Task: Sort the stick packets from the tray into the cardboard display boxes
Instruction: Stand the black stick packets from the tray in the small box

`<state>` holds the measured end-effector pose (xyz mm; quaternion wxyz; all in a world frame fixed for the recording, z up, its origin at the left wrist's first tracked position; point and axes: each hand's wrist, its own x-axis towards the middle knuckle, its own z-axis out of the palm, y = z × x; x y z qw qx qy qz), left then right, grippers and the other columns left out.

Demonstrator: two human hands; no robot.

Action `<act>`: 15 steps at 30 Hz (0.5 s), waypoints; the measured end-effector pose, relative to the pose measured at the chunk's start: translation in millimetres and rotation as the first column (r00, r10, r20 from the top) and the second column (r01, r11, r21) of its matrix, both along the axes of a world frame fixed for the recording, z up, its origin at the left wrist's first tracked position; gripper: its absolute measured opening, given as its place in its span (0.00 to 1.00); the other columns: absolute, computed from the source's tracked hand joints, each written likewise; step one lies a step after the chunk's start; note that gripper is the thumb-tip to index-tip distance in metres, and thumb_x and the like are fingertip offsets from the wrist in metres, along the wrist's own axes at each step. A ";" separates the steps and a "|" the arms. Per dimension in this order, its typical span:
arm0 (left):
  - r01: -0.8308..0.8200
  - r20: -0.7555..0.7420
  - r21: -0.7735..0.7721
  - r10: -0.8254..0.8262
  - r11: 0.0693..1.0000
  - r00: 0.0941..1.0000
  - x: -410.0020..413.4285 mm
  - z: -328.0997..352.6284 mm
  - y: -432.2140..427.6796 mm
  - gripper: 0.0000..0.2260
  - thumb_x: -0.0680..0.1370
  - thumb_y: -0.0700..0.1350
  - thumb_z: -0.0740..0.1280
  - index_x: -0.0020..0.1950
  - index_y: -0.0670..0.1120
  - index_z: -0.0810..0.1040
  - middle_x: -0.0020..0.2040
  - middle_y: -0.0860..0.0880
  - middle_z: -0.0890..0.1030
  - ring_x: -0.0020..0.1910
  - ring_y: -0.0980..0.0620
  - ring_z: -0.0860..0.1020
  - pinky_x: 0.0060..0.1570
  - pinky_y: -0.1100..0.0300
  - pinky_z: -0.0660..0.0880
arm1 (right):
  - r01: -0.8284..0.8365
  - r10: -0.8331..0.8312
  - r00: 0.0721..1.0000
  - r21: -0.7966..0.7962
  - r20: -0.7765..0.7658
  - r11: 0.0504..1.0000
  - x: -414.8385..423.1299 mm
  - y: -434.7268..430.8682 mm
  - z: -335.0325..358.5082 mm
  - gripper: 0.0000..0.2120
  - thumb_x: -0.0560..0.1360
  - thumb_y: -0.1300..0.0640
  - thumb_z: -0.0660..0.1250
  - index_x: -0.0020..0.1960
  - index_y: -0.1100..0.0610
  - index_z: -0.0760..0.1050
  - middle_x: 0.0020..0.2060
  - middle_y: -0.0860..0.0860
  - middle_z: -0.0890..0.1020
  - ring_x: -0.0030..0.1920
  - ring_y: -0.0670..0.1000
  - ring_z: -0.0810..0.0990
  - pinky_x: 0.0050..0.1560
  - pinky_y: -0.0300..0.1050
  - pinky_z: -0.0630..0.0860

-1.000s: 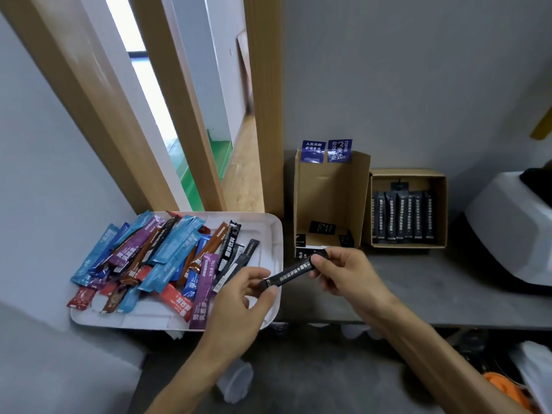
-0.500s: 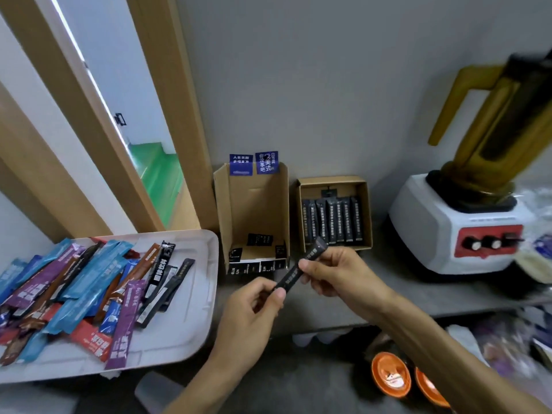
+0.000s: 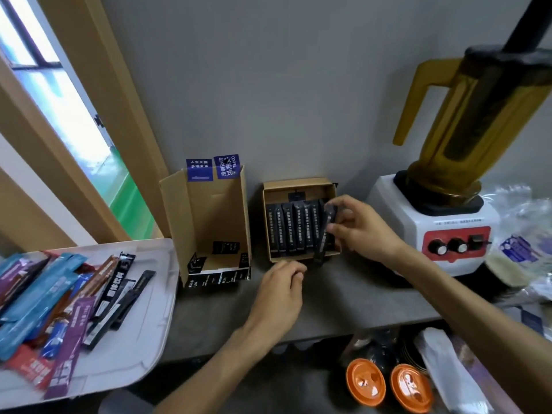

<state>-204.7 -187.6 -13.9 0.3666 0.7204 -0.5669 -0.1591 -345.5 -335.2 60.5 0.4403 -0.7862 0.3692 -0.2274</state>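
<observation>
My right hand (image 3: 360, 227) grips a black stick packet (image 3: 325, 233), held upright at the right end of the small cardboard box (image 3: 298, 185), which holds a row of several black packets (image 3: 291, 228). My left hand (image 3: 279, 289) hovers just in front of that box with fingers loosely curled, holding nothing. The taller cardboard display box (image 3: 179, 210) stands to the left, open at the front, with blue tabs on top. The white tray (image 3: 143, 339) at the left carries several blue, purple, brown, red and black packets (image 3: 59, 297).
A blender (image 3: 460, 174) with an amber jug on a white base stands right of the small box. Plastic bags (image 3: 522, 234) lie at the far right. Two orange lids (image 3: 388, 386) sit below the grey counter's edge (image 3: 328, 327). A wooden door frame rises at the left.
My left hand let go of the black packet. My right hand carried it up and right to the small box. The view swung right, bringing the blender into sight.
</observation>
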 end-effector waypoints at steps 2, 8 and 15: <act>0.037 0.214 -0.036 -0.029 0.999 0.976 6.7 2.2 -14.6 0.15 0.82 0.39 0.59 0.67 0.45 0.76 0.62 0.51 0.76 0.62 0.53 0.73 0.64 0.61 0.69 | -0.001 -0.016 0.994 -0.155 -0.110 0.988 6.5 -21.7 3.6 0.14 0.79 0.62 0.67 0.62 0.50 0.73 0.38 0.48 0.82 0.37 0.43 0.84 0.35 0.33 0.76; 0.079 0.621 0.212 -0.197 0.974 0.759 19.9 10.1 -51.5 0.32 0.77 0.38 0.63 0.80 0.45 0.56 0.81 0.47 0.50 0.80 0.48 0.48 0.77 0.53 0.46 | -0.062 -0.007 0.960 -0.236 -0.279 0.970 39.9 -55.9 -5.4 0.19 0.79 0.64 0.67 0.69 0.54 0.72 0.44 0.49 0.82 0.38 0.44 0.82 0.37 0.36 0.78; 0.021 0.694 0.328 -0.256 0.944 0.673 25.8 10.5 -68.4 0.34 0.76 0.39 0.66 0.80 0.46 0.57 0.81 0.46 0.45 0.80 0.45 0.44 0.78 0.49 0.47 | -0.092 0.007 0.946 -0.249 -0.323 0.964 53.5 -60.0 -21.0 0.20 0.79 0.66 0.66 0.70 0.57 0.71 0.44 0.49 0.79 0.42 0.48 0.82 0.36 0.34 0.74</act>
